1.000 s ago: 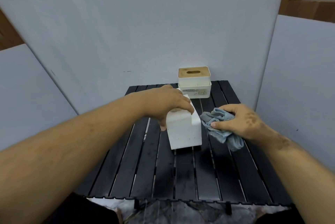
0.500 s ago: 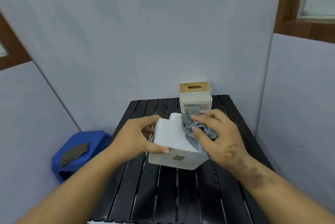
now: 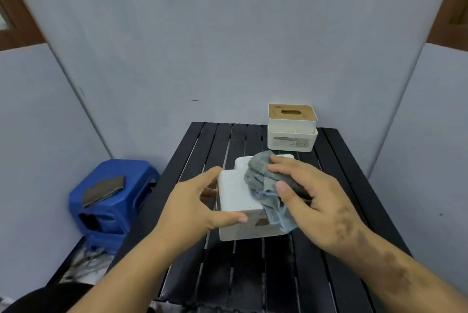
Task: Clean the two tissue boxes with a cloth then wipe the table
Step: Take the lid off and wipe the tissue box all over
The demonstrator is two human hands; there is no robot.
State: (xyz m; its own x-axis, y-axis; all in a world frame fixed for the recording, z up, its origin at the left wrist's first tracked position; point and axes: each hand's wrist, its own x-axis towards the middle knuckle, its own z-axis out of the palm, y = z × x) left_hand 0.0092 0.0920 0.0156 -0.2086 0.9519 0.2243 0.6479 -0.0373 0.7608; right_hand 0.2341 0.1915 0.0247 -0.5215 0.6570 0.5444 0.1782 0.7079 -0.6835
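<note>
- Both hands work at frame centre: our left hand (image 3: 192, 209) clasps the white tissue box (image 3: 238, 196), thumb along its near top edge, fingers curled round the far-left side; our right hand (image 3: 311, 201) presses the grey-blue cloth (image 3: 263, 183) onto the box top, thumb and fingers curled on the bunched fabric.
- Slatted black table (image 3: 253, 274) fills the lower middle; the held box sits on it at centre, perhaps tilted slightly.
- Grey partition panels close off the back and both sides; brown wood trim shows in the upper corners.
- Blue plastic stool (image 3: 111, 201), lower left beside the table, carries a flat dark pad.
- Second tissue box (image 3: 292, 133), wooden-lidded, stands at the table's far edge, untouched.
- Progress, our judgement: first box mid-wipe; second box and table wipe remain.
</note>
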